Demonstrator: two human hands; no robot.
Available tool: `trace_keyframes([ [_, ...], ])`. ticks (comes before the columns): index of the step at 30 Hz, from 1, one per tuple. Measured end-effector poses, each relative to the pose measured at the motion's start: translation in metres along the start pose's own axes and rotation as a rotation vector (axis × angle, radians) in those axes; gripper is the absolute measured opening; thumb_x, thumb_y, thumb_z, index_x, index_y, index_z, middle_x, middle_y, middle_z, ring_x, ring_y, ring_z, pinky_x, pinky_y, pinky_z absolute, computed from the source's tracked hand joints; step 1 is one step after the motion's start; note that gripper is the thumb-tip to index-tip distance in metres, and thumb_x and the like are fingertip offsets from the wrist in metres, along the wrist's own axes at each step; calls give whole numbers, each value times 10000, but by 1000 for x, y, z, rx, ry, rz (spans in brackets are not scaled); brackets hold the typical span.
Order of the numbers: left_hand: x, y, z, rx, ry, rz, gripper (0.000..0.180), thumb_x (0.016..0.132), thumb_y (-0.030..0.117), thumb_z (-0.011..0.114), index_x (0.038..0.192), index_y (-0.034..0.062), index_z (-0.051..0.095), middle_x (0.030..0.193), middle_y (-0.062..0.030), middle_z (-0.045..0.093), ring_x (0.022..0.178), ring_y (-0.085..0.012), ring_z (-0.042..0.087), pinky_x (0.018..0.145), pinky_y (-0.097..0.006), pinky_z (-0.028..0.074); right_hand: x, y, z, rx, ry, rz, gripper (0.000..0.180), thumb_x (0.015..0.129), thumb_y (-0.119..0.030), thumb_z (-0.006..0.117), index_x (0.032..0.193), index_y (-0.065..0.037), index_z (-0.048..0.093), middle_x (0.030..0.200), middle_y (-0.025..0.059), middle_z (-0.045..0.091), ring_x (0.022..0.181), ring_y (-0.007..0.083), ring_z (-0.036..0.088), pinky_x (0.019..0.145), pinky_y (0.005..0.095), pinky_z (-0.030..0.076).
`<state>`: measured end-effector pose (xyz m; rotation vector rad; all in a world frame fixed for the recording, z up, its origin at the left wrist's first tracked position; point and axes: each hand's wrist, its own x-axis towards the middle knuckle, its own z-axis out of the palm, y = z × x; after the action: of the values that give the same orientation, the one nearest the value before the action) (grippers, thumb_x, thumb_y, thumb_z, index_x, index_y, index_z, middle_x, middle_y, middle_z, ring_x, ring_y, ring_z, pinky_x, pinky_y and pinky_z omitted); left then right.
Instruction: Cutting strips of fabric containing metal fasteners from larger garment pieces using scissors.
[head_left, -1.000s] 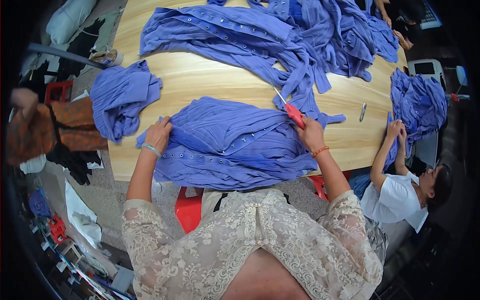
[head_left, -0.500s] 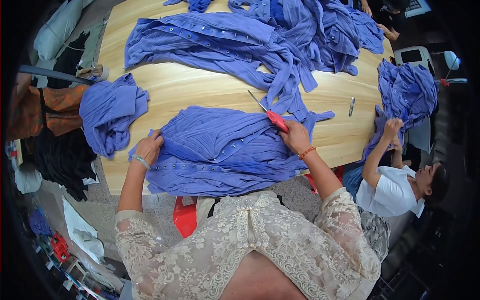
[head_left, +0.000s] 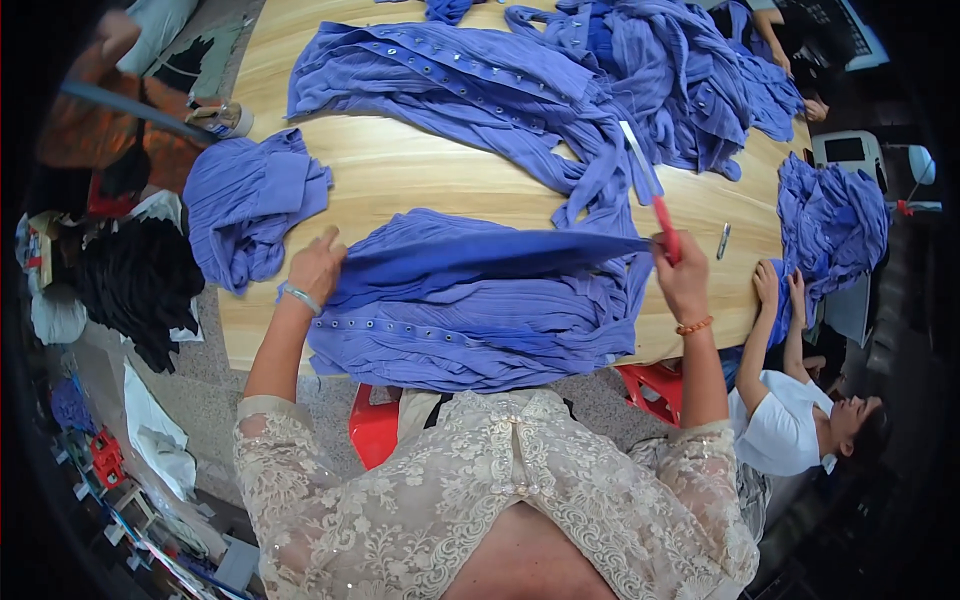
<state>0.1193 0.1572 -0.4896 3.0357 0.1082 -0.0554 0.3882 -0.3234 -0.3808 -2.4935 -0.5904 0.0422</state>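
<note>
A blue-violet pleated garment (head_left: pixel 480 345) with a row of metal eyelets lies on the wooden table in front of me. My left hand (head_left: pixel 317 267) is closed on its left end. At the right, my right hand (head_left: pixel 683 277) grips the raised edge, so a darker blue strip (head_left: pixel 480 258) stretches between both hands. Red-handled scissors (head_left: pixel 662 215) also sit in my right hand, their long metal blade pointing away from me and to the left. What my fingertips pinch is partly hidden.
Another eyeleted garment (head_left: pixel 430 85) lies across the table (head_left: pixel 400 180), beside a heap of the same cloth (head_left: pixel 680 80). A folded piece (head_left: pixel 250 205) is at the left, a small metal tool (head_left: pixel 723 240) at the right. A co-worker (head_left: pixel 785 420) handles cloth there; red stools (head_left: pixel 372 428) stand below.
My right hand has moved right and lifted the garment's edge, pulling the strip taut and covering its studs. The scissors went with it. The co-worker's hands have come down onto the table edge.
</note>
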Motion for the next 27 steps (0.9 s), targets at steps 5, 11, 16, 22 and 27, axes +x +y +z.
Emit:
trace_keyframes([
  [5, -10, -6, -39, 16, 379, -91, 112, 773, 35, 600, 876, 66, 630, 1109, -127, 643, 811, -303, 645, 673, -406, 526, -22, -6, -33, -39, -11, -72, 100, 835, -45, 691, 873, -24, 602, 751, 148, 551, 634, 311, 537, 600, 374, 434],
  [11, -108, 23, 34, 96, 118, -187, 378, 790, 84, 635, 1169, 97, 633, 1332, -157, 550, 1057, -327, 563, 896, -451, 459, -86, 4, -7, -364, -604, -124, 194, 795, -104, 666, 943, -39, 559, 935, 197, 589, 811, 421, 618, 682, 479, 509],
  [16, -138, 82, 42, -71, 138, -554, 612, 789, 173, 704, 1372, 133, 522, 1521, -188, 340, 1229, -426, 438, 1010, -533, 371, -98, -20, 11, -387, -482, -276, 237, 816, -103, 663, 1007, -49, 534, 923, 178, 569, 799, 393, 631, 671, 480, 515],
  [22, -113, 108, 42, -107, 189, -608, 644, 828, 298, 701, 1422, 176, 481, 1531, -193, 323, 1392, -437, 288, 1103, -606, 231, -86, -72, 49, -67, -701, -200, 329, 868, -130, 665, 1140, -112, 480, 856, 173, 646, 746, 421, 632, 639, 474, 500],
  [27, -105, 101, 65, -225, 157, -632, 642, 846, 376, 677, 1442, 263, 464, 1565, -217, 241, 1445, -432, 199, 1117, -656, 123, -69, -114, 94, -42, -771, -564, 310, 874, -132, 641, 1157, -102, 519, 877, 152, 658, 783, 371, 645, 652, 464, 489],
])
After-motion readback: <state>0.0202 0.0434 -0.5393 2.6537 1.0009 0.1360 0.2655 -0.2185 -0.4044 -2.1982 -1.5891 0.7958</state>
